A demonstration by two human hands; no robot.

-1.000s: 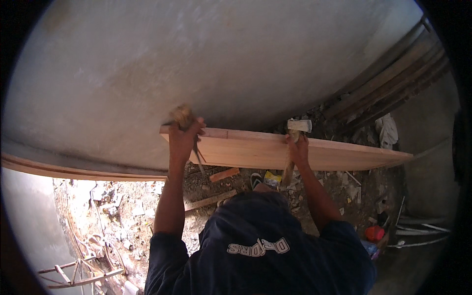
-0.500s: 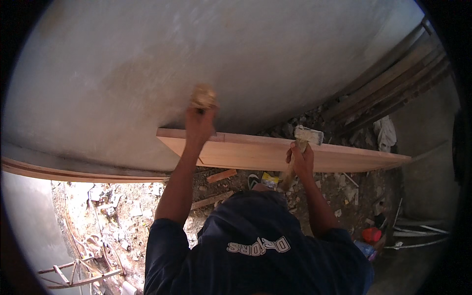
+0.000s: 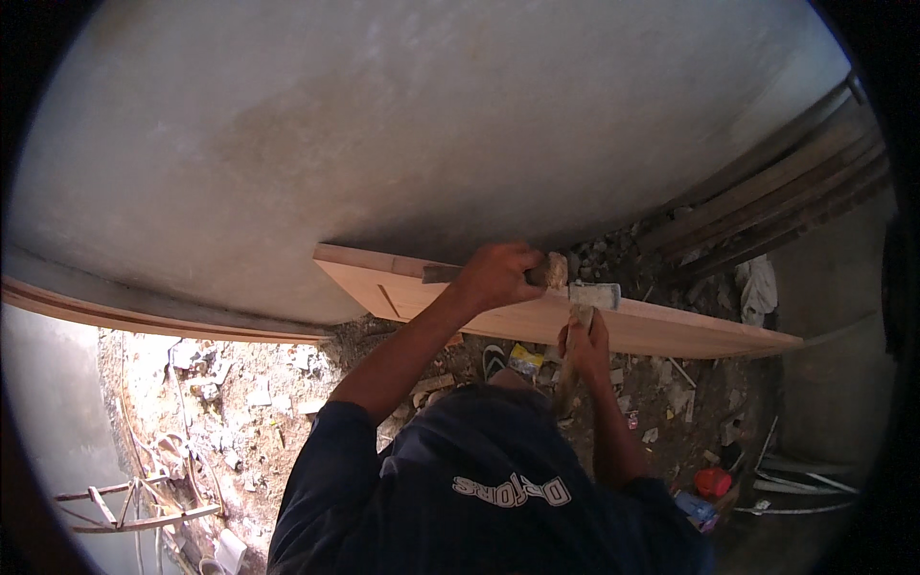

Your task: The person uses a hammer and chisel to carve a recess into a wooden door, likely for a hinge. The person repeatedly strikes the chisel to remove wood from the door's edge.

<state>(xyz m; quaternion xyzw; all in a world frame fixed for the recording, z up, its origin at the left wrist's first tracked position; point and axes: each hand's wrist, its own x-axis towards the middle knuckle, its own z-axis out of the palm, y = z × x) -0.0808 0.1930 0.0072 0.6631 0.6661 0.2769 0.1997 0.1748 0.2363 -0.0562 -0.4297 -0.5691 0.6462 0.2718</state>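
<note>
A light wooden door panel (image 3: 661, 321) stands on its long edge close to the grey wall. Closed around a chisel (image 3: 439, 274), my left hand (image 3: 494, 276) holds it low along the panel's upper edge. The chisel's blade points left, and its frayed wooden butt sticks out to the right of my fingers. My right hand (image 3: 588, 350) grips the wooden handle of a hammer (image 3: 594, 295), whose pale, crusted head is just right of the chisel's butt. Whether the head and butt touch, I cannot tell. My left fingers partly hide the chisel's middle.
Rubble and wood scraps cover the ground (image 3: 259, 422). Long boards (image 3: 767, 192) lean at the far right, near a white cloth (image 3: 757, 290). A red object (image 3: 711, 481) and pale rods (image 3: 805, 484) lie lower right; a frame (image 3: 134, 508) stands lower left.
My left hand has come down from in front of the wall and moved right, bringing the chisel onto the panel's edge. The hammer head has shifted slightly down and left, nearer the chisel's butt.
</note>
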